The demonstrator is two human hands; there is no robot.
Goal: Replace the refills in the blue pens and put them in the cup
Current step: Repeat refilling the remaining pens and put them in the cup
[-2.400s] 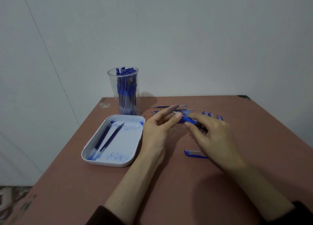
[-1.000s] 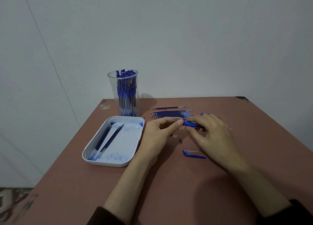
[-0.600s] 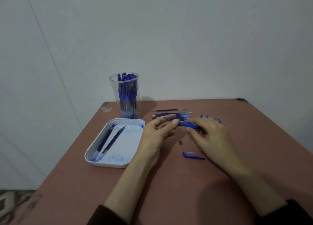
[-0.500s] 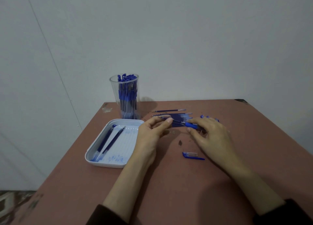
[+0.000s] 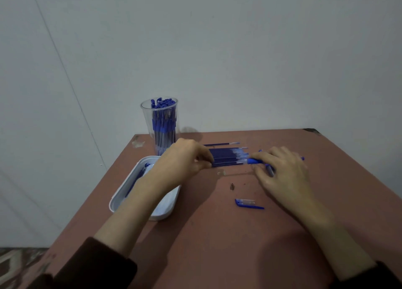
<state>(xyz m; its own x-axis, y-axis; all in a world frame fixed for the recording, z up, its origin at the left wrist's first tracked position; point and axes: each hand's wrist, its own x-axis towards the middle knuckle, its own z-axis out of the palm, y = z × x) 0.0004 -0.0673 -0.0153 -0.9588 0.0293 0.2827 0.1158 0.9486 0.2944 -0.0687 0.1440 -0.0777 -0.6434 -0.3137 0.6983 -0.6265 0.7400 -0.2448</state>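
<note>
My right hand (image 5: 282,175) grips a blue pen barrel (image 5: 253,161) low over the brown table (image 5: 217,245). My left hand (image 5: 185,160) pinches the end of a thin dark refill (image 5: 225,164) that stretches from my fingers to the barrel's mouth. Behind it lies a row of several blue refills (image 5: 228,155). A clear cup (image 5: 161,123) packed with blue pens stands at the table's back left. More blue pens lie behind my right hand, mostly hidden.
A white tray (image 5: 118,198) holding two dark refills lies under my left forearm. A blue pen cap (image 5: 248,202) and a small metal tip (image 5: 232,186) lie between my hands, nearer me. The wall runs close behind the table.
My left hand has moved left, away from the right, drawing the refill out of the barrel. The right hand has kept the barrel nearly still.
</note>
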